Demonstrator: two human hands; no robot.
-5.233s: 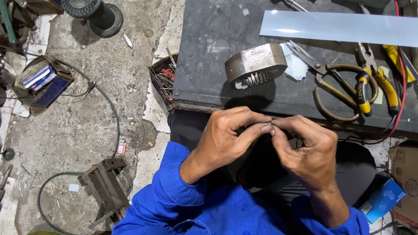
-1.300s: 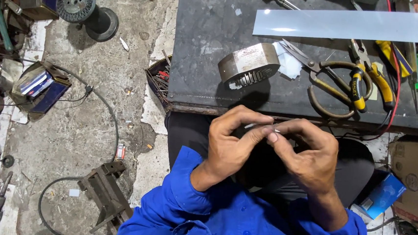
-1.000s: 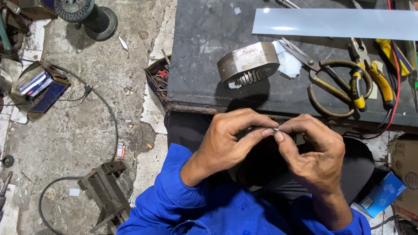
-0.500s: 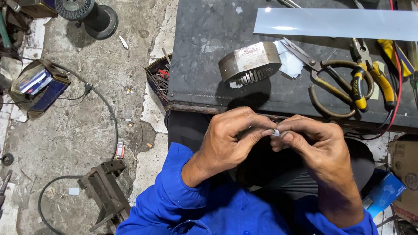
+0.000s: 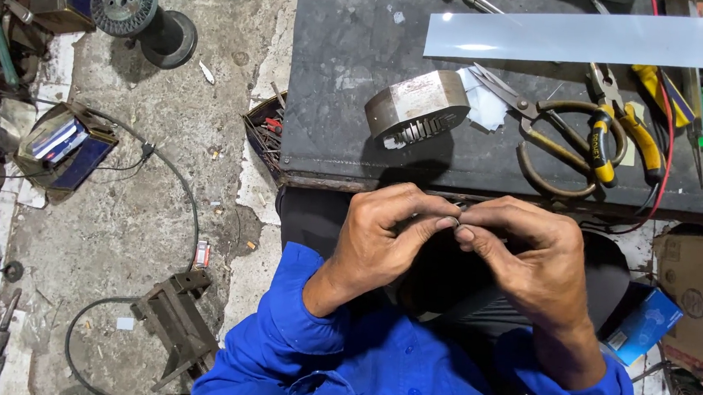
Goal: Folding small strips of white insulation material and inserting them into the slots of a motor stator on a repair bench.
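Two hands meet over the lap, below the dark tabletop edge: left hand and right hand pinch one tiny piece, too small to identify, fingertips pressed together for fine control. Metal stator core and scissors lie on the tabletop, within reach.

Bright blue sleeves are worn above a black lap. The bench top is dark grey, mottled with pale scuffs. A silver-grey stator core is shown with a ribbed, toothed inner face. A translucent white strip is laid across the bench. The scissors are dull bronze-brown; the pliers carry yellow-and-black handles. A thin red wire is seen beside them. The floor is blotchy grey concrete.
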